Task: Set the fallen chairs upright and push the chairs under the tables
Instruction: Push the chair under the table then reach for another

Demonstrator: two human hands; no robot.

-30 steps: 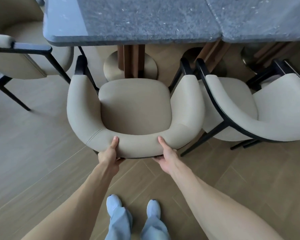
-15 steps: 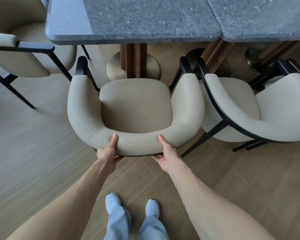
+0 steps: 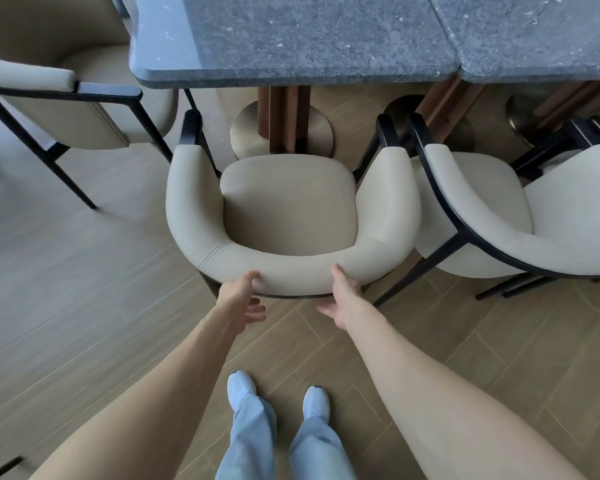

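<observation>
I see a wood-plank floor (image 3: pixel 84 289), a grey stone table (image 3: pixel 291 39); my left hand (image 3: pixel 238 299) and right hand (image 3: pixel 342 299) rest thumbs on the chair (image 3: pixel 291 209), fingers loosely spread.

The single head view looks steeply down from close above onto the chair (image 3: pixel 291 216), table edge (image 3: pixel 291 79) and floor (image 3: pixel 84 289).

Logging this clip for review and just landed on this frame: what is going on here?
A person stands behind a beige armchair at a dark stone table. Both hands are at its curved backrest: the left hand and right hand have thumbs on the top edge and fingers spread loosely below, no firm hold. The chair stands upright, its seat not yet under the tabletop. A second chair stands to its right, and a third chair sits at the left end of the table.
</observation>
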